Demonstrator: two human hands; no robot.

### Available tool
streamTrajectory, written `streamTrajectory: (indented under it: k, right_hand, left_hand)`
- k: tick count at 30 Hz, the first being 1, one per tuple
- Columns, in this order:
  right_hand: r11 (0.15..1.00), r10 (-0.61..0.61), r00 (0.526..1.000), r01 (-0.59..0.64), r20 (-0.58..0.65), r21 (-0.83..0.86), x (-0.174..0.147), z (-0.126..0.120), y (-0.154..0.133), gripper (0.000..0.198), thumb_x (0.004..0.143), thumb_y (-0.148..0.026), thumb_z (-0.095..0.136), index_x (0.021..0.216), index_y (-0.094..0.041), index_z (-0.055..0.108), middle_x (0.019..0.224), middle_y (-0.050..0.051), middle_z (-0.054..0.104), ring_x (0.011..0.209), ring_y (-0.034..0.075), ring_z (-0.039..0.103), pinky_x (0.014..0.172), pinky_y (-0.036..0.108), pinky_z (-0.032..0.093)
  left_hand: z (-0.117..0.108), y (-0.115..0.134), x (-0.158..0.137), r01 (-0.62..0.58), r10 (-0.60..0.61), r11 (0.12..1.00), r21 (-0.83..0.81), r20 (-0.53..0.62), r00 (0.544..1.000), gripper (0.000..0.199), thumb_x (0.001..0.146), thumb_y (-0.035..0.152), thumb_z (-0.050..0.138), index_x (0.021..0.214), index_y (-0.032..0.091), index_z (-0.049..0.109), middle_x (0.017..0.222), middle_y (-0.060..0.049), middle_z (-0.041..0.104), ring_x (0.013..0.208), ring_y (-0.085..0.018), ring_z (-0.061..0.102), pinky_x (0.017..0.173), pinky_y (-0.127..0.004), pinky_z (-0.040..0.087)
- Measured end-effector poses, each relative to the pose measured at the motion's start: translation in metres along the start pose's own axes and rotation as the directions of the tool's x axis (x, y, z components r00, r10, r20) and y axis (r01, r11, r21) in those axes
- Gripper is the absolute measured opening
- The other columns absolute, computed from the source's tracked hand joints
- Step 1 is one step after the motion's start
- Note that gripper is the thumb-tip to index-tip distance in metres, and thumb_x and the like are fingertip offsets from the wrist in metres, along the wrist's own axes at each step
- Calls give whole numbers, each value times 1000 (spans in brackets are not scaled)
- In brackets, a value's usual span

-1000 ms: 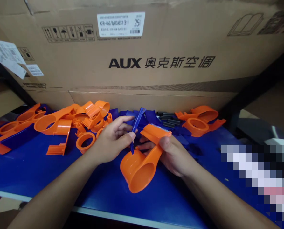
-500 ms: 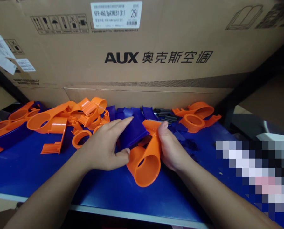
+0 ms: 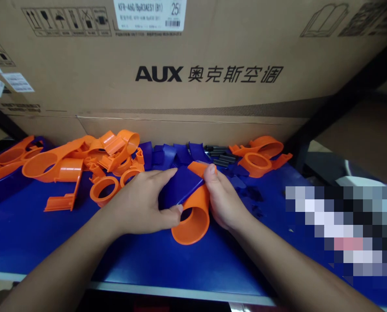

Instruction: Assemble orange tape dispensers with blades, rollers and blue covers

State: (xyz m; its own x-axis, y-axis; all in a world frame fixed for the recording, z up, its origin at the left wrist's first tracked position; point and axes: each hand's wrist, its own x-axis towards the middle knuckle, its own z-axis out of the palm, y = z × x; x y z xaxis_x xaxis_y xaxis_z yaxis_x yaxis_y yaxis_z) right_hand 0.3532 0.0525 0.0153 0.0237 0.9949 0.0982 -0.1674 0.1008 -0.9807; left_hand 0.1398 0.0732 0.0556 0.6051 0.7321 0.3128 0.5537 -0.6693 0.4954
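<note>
My left hand (image 3: 146, 201) grips a dark blue plastic piece (image 3: 182, 184) with a flat face, thumb below and fingers above. In my right hand (image 3: 224, 197) is an orange plastic part (image 3: 195, 225) with round ring openings and a flat end, the thumb pressing on its upper end. The blue piece lies over the orange part, and the two touch or overlap; how they join is hidden. Both are held above the blue surface (image 3: 141, 264), near the middle.
Several orange ring parts (image 3: 40, 164) lie at the left. More blue pieces (image 3: 198, 152) and black tubes (image 3: 221, 157) sit behind my hands. Another orange ring part (image 3: 258, 164) lies at the right. A large cardboard box (image 3: 193, 52) forms the back, with a dark post (image 3: 339, 102) beside it.
The blue piece has come right up against the orange part and now covers more of it. My hands are closer together. The whole view has shifted slightly.
</note>
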Motion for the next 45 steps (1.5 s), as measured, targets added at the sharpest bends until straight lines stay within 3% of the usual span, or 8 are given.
streamTrajectory:
  k: [8,12,15,22,32,38,45]
  right_hand:
    - [987,72,995,-81,68,141,-1,5,3,70,87,-91,56,104,-26,74,93,8,82,94,29,79,84,43,64]
    - [986,68,997,-74,46,151,-2,5,0,69,86,-92,57,95,-25,71,75,4,74,73,24,73,69,37,61]
    - [988,63,998,-65,18,137,-2,3,-4,68,83,-91,62,94,-25,70,74,3,71,69,23,69,63,35,57]
    - [1000,13,999,-13,-47,15,3,-1,0,70,81,-91,67,104,-25,71,92,5,77,89,26,74,80,39,60]
    - [995,-47,998,42,-52,-90,4,-2,4,66,86,-88,62,105,-26,74,100,7,79,99,29,73,86,41,59]
    - [997,-35,998,31,-53,-70,3,-1,4,63,88,-85,64,106,-25,74,103,7,79,99,28,74,88,42,60]
    - [1000,11,1000,-11,-21,8,2,1,5,69,86,-89,63,108,-24,73,91,6,78,89,27,75,78,40,62]
  left_hand:
    - [-5,1,5,6,4,991,-131,82,997,48,82,31,72,130,23,75,111,-5,81,94,-26,76,87,-42,63]
    - [-6,-6,6,39,-32,993,-112,64,997,46,86,31,68,130,22,75,102,-5,80,84,-24,73,80,-39,61]
    - [-4,-13,5,56,-56,997,-62,10,998,51,86,33,69,135,20,73,102,-6,79,84,-24,72,80,-39,60]
    - [0,-9,0,18,-19,998,-62,-9,1000,62,86,36,70,145,15,67,107,-8,79,84,-23,72,83,-40,61]
    - [-1,-10,1,-24,26,997,-74,20,999,62,85,34,72,145,17,66,104,-7,77,84,-23,72,80,-38,61]
    - [-2,-8,2,31,-26,998,-52,79,997,62,86,33,71,145,16,67,107,-8,78,86,-24,72,82,-40,61]
    - [-4,-10,3,17,-7,993,-117,85,996,59,87,30,69,145,18,68,107,-6,80,81,-20,71,78,-37,61]
